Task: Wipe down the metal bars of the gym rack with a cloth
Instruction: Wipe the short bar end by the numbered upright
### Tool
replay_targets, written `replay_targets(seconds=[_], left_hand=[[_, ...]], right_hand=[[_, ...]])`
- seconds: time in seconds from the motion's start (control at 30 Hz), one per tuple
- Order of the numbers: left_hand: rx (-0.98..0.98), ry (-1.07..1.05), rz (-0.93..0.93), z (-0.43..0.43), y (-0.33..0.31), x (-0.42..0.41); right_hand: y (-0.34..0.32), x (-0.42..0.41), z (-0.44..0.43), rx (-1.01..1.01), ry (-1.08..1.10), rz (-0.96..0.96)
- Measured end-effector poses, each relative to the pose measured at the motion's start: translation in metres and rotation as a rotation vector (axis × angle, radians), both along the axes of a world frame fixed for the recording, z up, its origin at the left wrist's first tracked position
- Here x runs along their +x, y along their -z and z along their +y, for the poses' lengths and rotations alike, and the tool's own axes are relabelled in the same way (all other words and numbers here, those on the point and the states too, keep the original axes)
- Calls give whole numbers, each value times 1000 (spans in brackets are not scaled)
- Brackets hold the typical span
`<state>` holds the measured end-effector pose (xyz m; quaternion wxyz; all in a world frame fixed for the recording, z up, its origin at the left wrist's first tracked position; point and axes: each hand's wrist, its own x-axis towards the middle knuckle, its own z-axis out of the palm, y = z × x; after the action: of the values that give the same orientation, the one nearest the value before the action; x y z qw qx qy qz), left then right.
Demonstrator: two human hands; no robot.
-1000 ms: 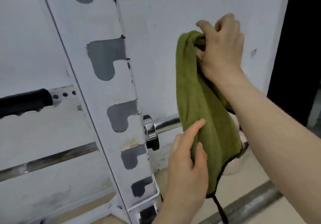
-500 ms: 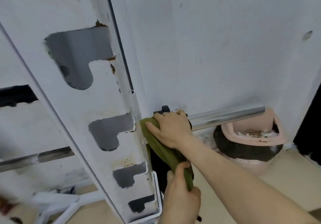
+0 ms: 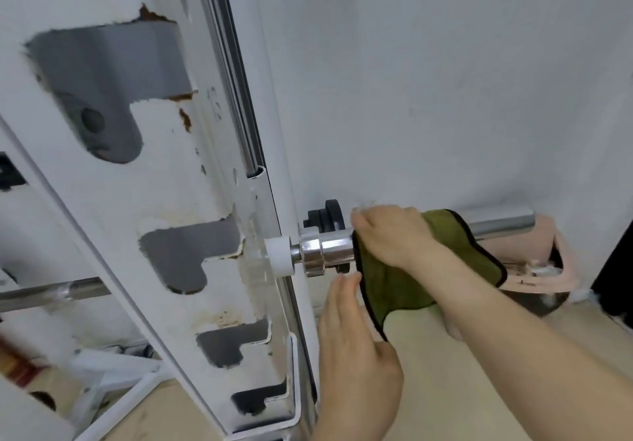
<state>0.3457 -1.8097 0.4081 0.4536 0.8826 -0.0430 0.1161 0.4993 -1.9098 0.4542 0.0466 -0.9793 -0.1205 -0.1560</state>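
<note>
Green napped cloth [image 3: 394,283], black-hemmed, draped over round chrome bar [image 3: 335,250]; right hand [image 3: 394,238] curled round both. Below, left hand [image 3: 356,355], fingers straight, beside hem.

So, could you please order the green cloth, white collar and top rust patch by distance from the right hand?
1. green cloth, under the right hand on the chrome bar.
2. white collar, left along the bar, by the upright.
3. rust patch, high on the upright, upper left.
</note>
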Motion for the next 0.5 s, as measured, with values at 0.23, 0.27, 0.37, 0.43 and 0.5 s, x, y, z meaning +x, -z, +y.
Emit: replay_targets(seconds=[0.23,0.27,0.37,0.43,0.5], left_hand=[[86,-253,-201,1,-13,41],[163,-276,-202,0,-13,50],[384,-317,-234,-3,-8,70],[509,-328,-239,-6,-5,77],[630,-307,-234,-14,-1,84]], right_hand=[[36,-2,44,145,-180,-234],[39,-3,28,118,-222,-269],[40,-2,-43,27,-44,-300],[33,3,-80,66,191,-259],[26,8,-71,30,309,-222]])
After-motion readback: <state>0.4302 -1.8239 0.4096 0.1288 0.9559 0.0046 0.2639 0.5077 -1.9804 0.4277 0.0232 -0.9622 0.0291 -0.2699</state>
